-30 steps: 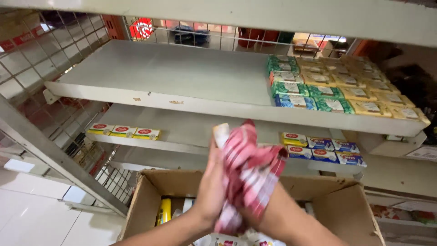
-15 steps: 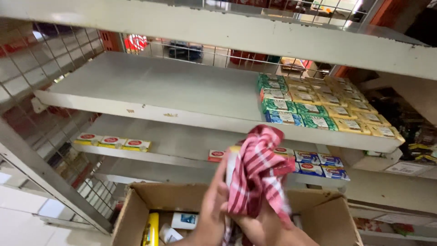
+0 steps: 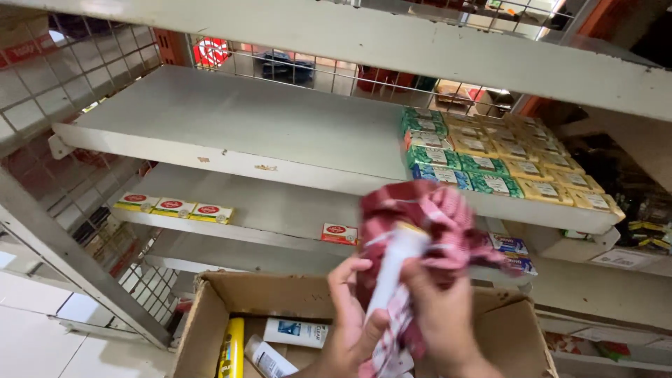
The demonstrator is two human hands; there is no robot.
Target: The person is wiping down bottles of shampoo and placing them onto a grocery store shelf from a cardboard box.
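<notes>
Both hands are raised in front of a grey metal rack, over an open box (image 3: 210,315). The left hand (image 3: 353,315) curls around the lower part of a white tube (image 3: 392,269), thumb up along its side. The right hand (image 3: 441,315) closes on a red-and-white checked cloth (image 3: 434,217) that bunches over the tube's upper end and hangs down between the wrists (the motion blur hides the exact finger contact with the tube).

In the box, below the left hand, lie a yellow bottle (image 3: 231,346), a white carton (image 3: 297,332) with a blue patch, and another white tube (image 3: 266,358) lying at a slant.

The middle shelf (image 3: 231,126) is bare on its left; at its right end flat packs sit in rows: green packs (image 3: 448,150) nearer the centre, yellow packs (image 3: 539,157) to the right of them, with one blue pack at the front edge. On the lower shelf (image 3: 266,206), three small yellow packs (image 3: 173,206) with red oval labels line the front at left, and one red-and-white pack (image 3: 339,233) sits just left of the cloth. Blue-and-white packs (image 3: 509,245) show to the right behind the cloth. Through the wire back panel a round red sign (image 3: 211,50) is seen at the top left. White floor tiles (image 3: 42,329) show at lower left.
</notes>
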